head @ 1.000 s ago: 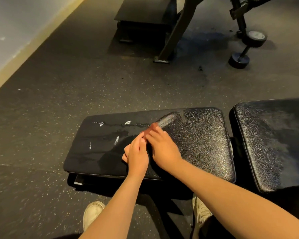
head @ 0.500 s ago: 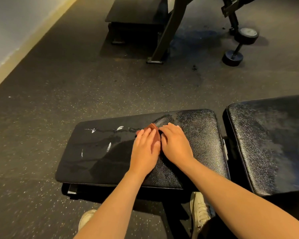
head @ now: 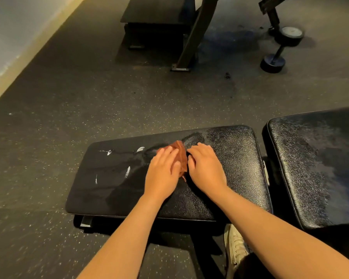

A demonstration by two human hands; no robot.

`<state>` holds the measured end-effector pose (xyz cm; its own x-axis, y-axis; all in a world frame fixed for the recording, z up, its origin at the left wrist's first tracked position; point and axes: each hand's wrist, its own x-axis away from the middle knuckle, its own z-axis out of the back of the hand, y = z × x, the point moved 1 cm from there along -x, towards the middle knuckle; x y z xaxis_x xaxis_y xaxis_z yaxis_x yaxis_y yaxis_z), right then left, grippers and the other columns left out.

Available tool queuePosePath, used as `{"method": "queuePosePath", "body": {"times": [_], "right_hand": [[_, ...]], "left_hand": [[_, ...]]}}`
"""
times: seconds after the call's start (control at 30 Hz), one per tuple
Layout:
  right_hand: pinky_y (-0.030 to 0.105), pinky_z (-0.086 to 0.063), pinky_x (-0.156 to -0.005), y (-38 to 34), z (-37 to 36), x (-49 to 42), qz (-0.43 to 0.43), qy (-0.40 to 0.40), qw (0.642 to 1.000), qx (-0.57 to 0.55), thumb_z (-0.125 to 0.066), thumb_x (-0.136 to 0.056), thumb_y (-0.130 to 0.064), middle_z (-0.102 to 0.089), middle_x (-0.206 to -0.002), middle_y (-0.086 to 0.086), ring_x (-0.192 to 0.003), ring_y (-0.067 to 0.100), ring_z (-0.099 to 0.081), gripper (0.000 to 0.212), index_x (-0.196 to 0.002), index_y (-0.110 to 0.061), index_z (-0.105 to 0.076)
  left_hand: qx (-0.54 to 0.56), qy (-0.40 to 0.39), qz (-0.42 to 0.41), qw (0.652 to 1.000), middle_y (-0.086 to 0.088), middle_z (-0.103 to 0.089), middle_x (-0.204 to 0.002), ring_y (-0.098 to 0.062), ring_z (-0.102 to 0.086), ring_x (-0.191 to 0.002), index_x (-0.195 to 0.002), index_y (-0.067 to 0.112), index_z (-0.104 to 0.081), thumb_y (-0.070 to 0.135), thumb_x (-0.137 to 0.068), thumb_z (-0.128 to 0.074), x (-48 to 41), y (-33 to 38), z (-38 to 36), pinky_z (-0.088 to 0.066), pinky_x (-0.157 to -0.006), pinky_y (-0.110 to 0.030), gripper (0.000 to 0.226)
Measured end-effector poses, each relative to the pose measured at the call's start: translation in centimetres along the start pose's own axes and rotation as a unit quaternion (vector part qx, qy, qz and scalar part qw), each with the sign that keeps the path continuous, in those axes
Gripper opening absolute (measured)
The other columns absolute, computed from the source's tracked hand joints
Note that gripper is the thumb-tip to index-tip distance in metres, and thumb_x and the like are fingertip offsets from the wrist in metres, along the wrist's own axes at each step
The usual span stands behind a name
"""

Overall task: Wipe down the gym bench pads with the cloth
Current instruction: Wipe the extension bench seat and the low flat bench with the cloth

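Left hand is pressing flat on the cloth; right hand is resting loosely alongside. Bunching cloth risks leaving the pad streaked.

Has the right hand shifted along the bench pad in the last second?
Yes. The right hand has slid rightward, farther from the white scuff marks and toward the right end of the bench pad.

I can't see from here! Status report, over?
Left grip flat on brown cloth atop bench pad. Right grip at cloth's edge, hold unclear. Nothing blocking the pad.
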<state>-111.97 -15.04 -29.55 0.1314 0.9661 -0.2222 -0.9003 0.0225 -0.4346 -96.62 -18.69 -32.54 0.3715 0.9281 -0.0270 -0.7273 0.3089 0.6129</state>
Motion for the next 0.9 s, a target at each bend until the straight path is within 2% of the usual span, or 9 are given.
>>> {"method": "queuePosePath", "body": {"times": [0.07, 0.2, 0.3, 0.4, 0.47, 0.53, 0.63, 0.8, 0.9], "right_hand": [[0.041, -0.031, -0.113, -0.1, -0.1, 0.1, 0.024, 0.005, 0.999, 0.041, -0.06, -0.094, -0.016, -0.068, -0.113, 0.008, -0.119, 0.03, -0.055, 0.021, -0.107, -0.006, -0.073], [0.044, -0.035, -0.111, -0.3, -0.2, 0.0, 0.026, 0.003, 0.998, 0.06, -0.061, -0.092, -0.019, -0.066, -0.111, 0.005, -0.115, 0.027, -0.056, 0.02, -0.103, -0.008, -0.073], [0.045, -0.037, -0.113, -0.1, -0.4, 0.0, 0.021, 0.009, 0.999, 0.047, -0.06, -0.092, -0.017, -0.066, -0.113, 0.007, -0.12, 0.028, -0.055, 0.021, -0.107, -0.006, -0.071], [0.045, -0.038, -0.113, 0.2, -0.3, 0.1, 0.005, 0.009, 1.0, 0.021, -0.057, -0.095, -0.016, -0.067, -0.114, 0.006, -0.125, 0.027, -0.053, 0.024, -0.11, -0.005, -0.07], [0.046, -0.037, -0.114, 0.2, -0.4, 0.2, 0.013, 0.008, 0.999, 0.037, -0.057, -0.094, -0.017, -0.067, -0.114, 0.007, -0.124, 0.028, -0.053, 0.024, -0.108, -0.005, -0.072], [0.046, -0.035, -0.115, 0.0, -0.4, 0.1, 0.017, 0.007, 0.999, 0.047, -0.059, -0.094, -0.019, -0.067, -0.114, 0.006, -0.122, 0.027, -0.054, 0.023, -0.107, -0.006, -0.073], [0.045, -0.031, -0.116, -0.2, -0.4, 0.1, 0.027, 0.004, 0.998, 0.053, -0.06, -0.094, -0.021, -0.065, -0.113, 0.003, -0.119, 0.025, -0.055, 0.023, -0.109, -0.009, -0.072], [0.045, -0.032, -0.115, -0.2, -0.2, 0.0, 0.032, -0.013, 0.999, 0.029, -0.052, -0.096, -0.023, -0.061, -0.118, -0.002, -0.121, 0.02, -0.052, 0.03, -0.122, -0.014, -0.062], [0.043, -0.031, -0.115, -0.4, 0.1, 0.0, 0.027, 0.008, 1.0, 0.007, -0.054, -0.095, -0.019, -0.061, -0.118, -0.001, -0.118, 0.02, -0.053, 0.025, -0.118, -0.012, -0.063]], "left_hand": [[-0.015, 0.024, 0.041, 0.999, -0.002, -0.048, -0.147, -0.028, -0.037, -0.14, -0.141, 0.013, -0.053, 0.035, -0.099, -0.028, -0.9, -2.2, 1.0, -0.034, -0.115, -0.045, 0.054], [0.025, 0.025, 0.14, 0.99, -0.011, -0.045, -0.148, -0.031, -0.035, -0.139, -0.141, 0.007, -0.049, 0.032, -0.1, -0.024, -2.3, -3.5, 0.8, -0.027, -0.118, -0.041, 0.054], [0.04, -0.006, 0.051, 0.998, -0.011, -0.044, -0.151, -0.032, -0.032, -0.143, -0.141, 0.01, -0.051, 0.032, -0.102, -0.026, -2.9, -0.1, -0.9, -0.025, -0.119, -0.043, 0.052], [0.044, -0.003, -0.006, 0.999, 0.004, -0.032, -0.161, -0.019, -0.016, -0.153, -0.151, 0.021, -0.045, 0.028, -0.106, -0.038, -2.6, 1.2, -0.8, -0.014, -0.124, -0.035, 0.046], [0.01, 0.022, -0.001, 1.0, 0.0, -0.036, -0.16, -0.021, -0.024, -0.149, -0.147, 0.021, -0.049, 0.032, -0.104, -0.033, -2.5, -0.7, -0.2, -0.025, -0.121, -0.039, 0.047], [0.009, 0.043, 0.058, 0.997, -0.007, -0.041, -0.155, -0.022, -0.03, -0.144, -0.143, 0.017, -0.052, 0.032, -0.102, -0.028, -3.0, -3.4, 0.6, -0.031, -0.117, -0.041, 0.05], [0.039, 0.044, 0.155, 0.986, -0.009, -0.03, -0.161, -0.025, -0.018, -0.15, -0.151, 0.016, -0.042, 0.028, -0.106, -0.033, -3.0, -4.4, 0.7, -0.022, -0.121, -0.039, 0.047], [0.085, 0.012, 0.037, 0.996, -0.004, -0.029, -0.163, -0.018, -0.016, -0.152, -0.15, 0.015, -0.045, 0.021, -0.106, -0.038, -2.7, 1.1, -1.0, -0.003, -0.113, -0.012, 0.045], [0.067, -0.005, 0.002, 0.998, 0.0, -0.026, -0.165, -0.019, -0.014, -0.154, -0.152, 0.023, -0.044, 0.031, -0.106, -0.04, -2.3, 0.2, -0.4, -0.013, -0.123, -0.031, 0.047]]}}
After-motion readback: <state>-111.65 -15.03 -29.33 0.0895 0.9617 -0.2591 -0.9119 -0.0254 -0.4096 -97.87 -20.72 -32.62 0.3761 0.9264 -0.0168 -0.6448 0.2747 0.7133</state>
